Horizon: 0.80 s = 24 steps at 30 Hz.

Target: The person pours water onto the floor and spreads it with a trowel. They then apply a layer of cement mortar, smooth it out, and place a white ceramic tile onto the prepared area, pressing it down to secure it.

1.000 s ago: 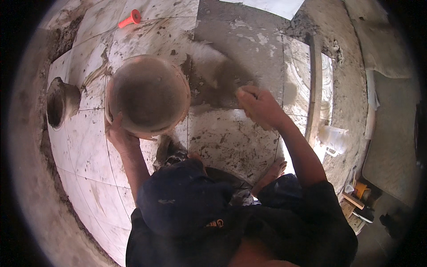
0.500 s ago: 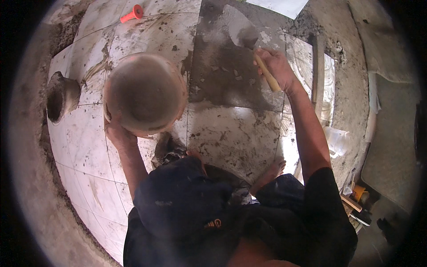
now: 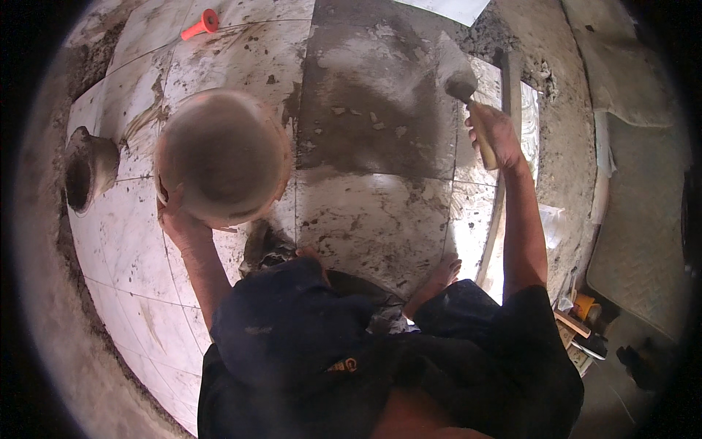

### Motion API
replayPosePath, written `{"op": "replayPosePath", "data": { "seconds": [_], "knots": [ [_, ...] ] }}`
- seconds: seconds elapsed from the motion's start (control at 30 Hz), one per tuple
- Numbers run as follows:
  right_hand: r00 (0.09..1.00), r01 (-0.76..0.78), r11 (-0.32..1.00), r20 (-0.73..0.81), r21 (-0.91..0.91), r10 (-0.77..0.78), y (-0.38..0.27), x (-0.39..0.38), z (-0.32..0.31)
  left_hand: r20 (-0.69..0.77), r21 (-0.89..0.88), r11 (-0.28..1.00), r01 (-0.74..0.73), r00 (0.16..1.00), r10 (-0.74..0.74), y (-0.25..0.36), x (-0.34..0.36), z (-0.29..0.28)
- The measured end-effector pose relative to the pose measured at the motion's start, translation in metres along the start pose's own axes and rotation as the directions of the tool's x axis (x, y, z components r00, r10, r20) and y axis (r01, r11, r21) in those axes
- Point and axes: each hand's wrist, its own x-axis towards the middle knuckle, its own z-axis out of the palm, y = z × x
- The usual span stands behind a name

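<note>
My left hand (image 3: 180,218) is closed on the lower rim of a round, shallow bowl (image 3: 223,157), stained grey inside, held over the tiles at the left. My right hand (image 3: 497,134) grips the wooden handle of a trowel (image 3: 461,84), whose blade points away from me. That blade is above the right edge of a tile coated in wet grey mortar (image 3: 358,110). Paler scraped streaks and a few small lumps show on the coating.
White tiles (image 3: 373,227) smeared with grey surround my bare feet. An orange-red suction-cup-like tool (image 3: 200,25) lies at the far left. A mortar-crusted pot (image 3: 89,168) lies tipped at the left. A long straight bar (image 3: 512,95), a clear plastic container (image 3: 552,223) and tools (image 3: 581,322) are at the right.
My right hand has swept the trowel to the right across the coated tile, toward its right edge. The left hand still holds the bowl; the whole view has shifted slightly.
</note>
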Motion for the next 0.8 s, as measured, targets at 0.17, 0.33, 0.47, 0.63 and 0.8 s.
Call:
{"op": "replayPosePath", "data": {
  "seconds": [0.17, 0.33, 0.47, 0.63, 0.8],
  "knots": [
    [0.994, -0.012, 1.0, -0.107, -0.003, 0.012, 0.009, 0.046, -0.034, 0.043, -0.008, 1.0, -0.012, 0.999, 0.012, -0.003, 0.005, -0.006],
    [0.997, -0.032, 0.999, -0.071, -0.006, 0.031, -0.001, 0.066, -0.034, 0.016, 0.022, 1.0, -0.022, 1.0, 0.022, -0.001, -0.002, 0.002],
    [0.998, -0.011, 0.997, 0.07, 0.08, 0.005, -0.017, 0.077, 0.008, 0.016, -0.018, 1.0, -0.007, 1.0, 0.007, -0.001, -0.004, 0.004],
    [0.964, 0.188, 0.977, 0.212, -0.101, -0.164, -0.035, 0.11, 0.069, -0.006, -0.005, 1.0, 0.011, 1.0, -0.011, -0.004, -0.004, -0.004],
    [0.976, 0.025, 1.0, 0.217, -0.006, -0.023, -0.059, 0.12, 0.107, -0.015, -0.025, 1.0, -0.009, 1.0, 0.008, 0.0, -0.013, 0.01]
  ]
}}
